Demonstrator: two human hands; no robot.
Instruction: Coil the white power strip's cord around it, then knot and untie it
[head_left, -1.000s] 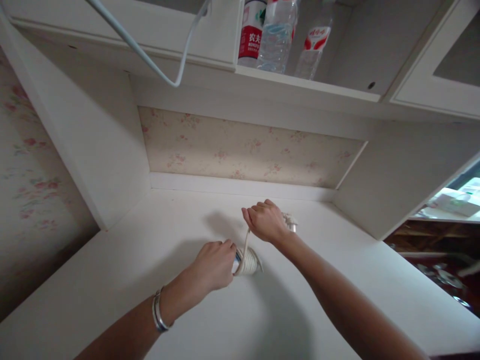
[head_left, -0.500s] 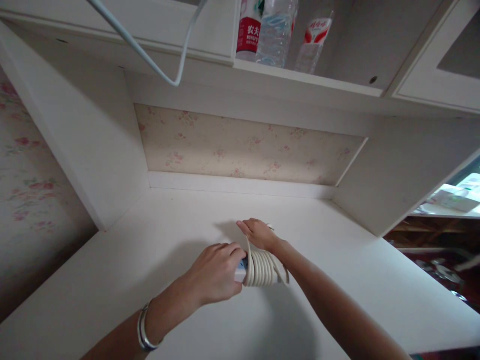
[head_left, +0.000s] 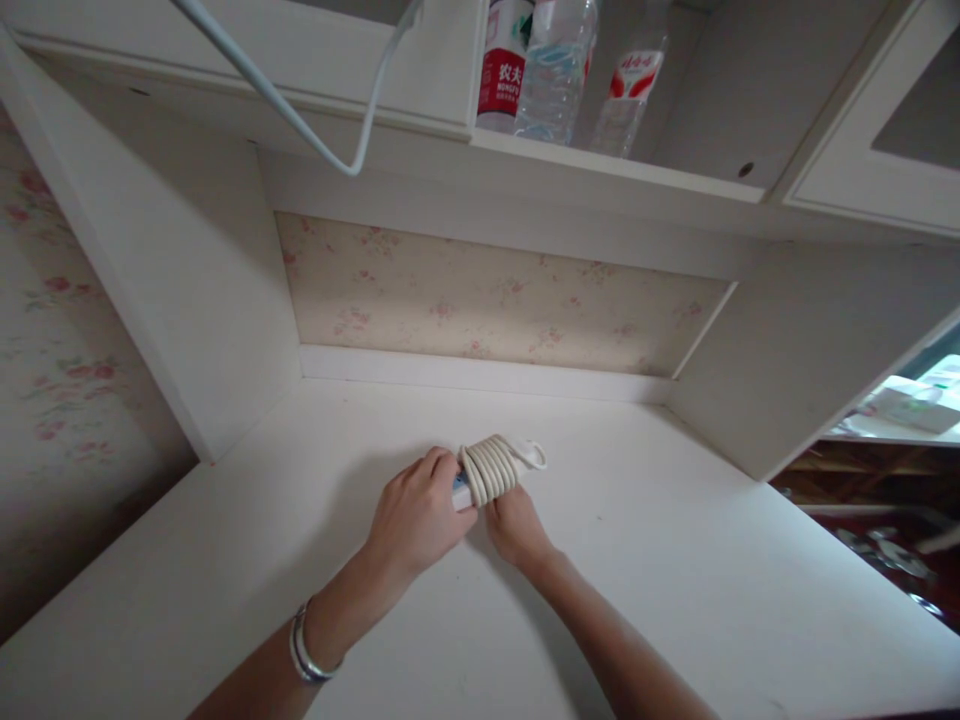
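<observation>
Steadying, apparently, a white-and-blue plastic bar wrapped in cream cord, left hand grips its end — right hand beside it, closure unclear.

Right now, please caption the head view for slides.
Left hand grips a bar wrapped in coiled pale cord, right hand close beside.

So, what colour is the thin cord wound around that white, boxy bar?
Cream; the thin, coiled cord shows best in the head view.
</observation>
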